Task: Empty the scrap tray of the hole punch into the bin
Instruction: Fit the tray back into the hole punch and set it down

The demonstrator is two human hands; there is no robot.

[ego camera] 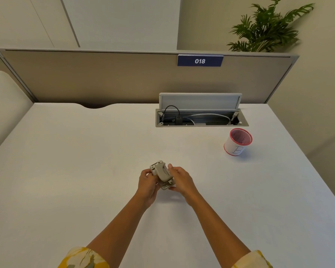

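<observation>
A: What's the setting?

B: A white table (85, 151) runs up to a beige partition (104, 78) with a blue "018" sign (199, 61). A plant (265, 29) stands behind the partition at the far right. An open cable hatch (200, 117) sits in the table, its lid tipped up, with cables inside.

A: And the punch?

B: The punch (162, 175) is lifted just above the table near the middle. Its long axis runs from far-left to near-right, handle side facing up toward the camera.

A: The hands?

B: The left hand (146, 183) clasps its left side and the right hand (180, 179) its right side, fingers closed around it.

A: The bin?

B: The bin (237, 142), white with a red rim and a "B" on it, stands upright well to the right and farther away, just in front of the hatch. Only bare table lies between it and the punch.
</observation>
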